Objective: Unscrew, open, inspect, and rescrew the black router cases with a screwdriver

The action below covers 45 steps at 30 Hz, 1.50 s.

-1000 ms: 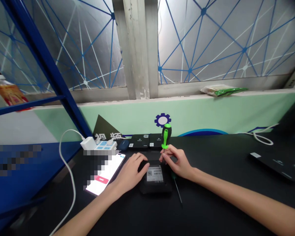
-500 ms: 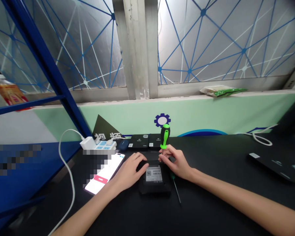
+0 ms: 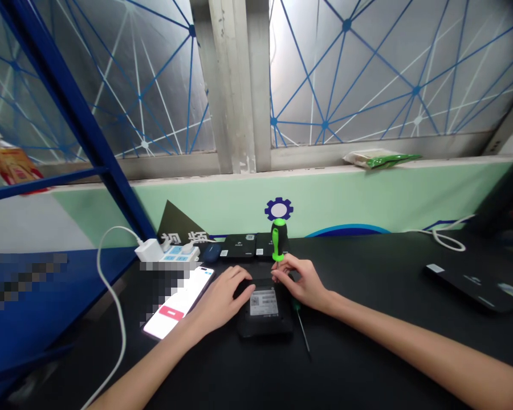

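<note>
A small black box with a white label (image 3: 265, 310) lies on the black table (image 3: 367, 341) in front of me. My left hand (image 3: 224, 296) rests on its left edge, fingers curled over the top corner. My right hand (image 3: 301, 279) pinches the shaft of a green and black screwdriver (image 3: 277, 244), which stands upright with its tip at the box's far right corner. A second thin screwdriver (image 3: 301, 330) lies flat on the table just right of the box.
A lit phone (image 3: 177, 307) lies left of the box. Behind it are a white power strip (image 3: 166, 251) with a white cable (image 3: 111, 296) and two more black boxes (image 3: 250, 246). A flat black device (image 3: 474, 282) lies at the right. A blue frame (image 3: 72, 108) stands at the left.
The upright screwdriver has tilted and shifted slightly left with my right hand's fingers on it. The view has drifted a little; my left hand stays on the box.
</note>
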### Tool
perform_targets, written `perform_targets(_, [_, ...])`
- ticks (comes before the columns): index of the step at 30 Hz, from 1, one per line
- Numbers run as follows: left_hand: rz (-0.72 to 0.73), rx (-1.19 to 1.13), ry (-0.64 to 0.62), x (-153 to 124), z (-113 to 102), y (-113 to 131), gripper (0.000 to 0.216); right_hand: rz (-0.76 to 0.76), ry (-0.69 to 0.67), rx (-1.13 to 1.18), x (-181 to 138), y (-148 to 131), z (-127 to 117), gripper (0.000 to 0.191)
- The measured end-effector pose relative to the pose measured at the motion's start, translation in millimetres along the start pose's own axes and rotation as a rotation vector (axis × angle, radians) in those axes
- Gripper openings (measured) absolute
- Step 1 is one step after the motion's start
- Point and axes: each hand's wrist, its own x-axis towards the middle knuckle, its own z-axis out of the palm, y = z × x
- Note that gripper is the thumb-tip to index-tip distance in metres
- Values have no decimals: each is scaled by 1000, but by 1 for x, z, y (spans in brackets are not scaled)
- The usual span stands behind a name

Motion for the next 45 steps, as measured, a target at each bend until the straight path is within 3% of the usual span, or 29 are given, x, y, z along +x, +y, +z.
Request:
perform_targets(11, [10, 11, 1, 1, -1, 1, 23, -1, -46, 49, 0, -3, -3, 19])
perform_targets(29, [10, 14, 5, 0, -1, 2, 26, 33, 8, 39, 1, -1, 2, 18])
perform_targets(45, [4, 19, -6, 1, -2, 3, 22, -71, -41, -24, -1, -3, -3, 16])
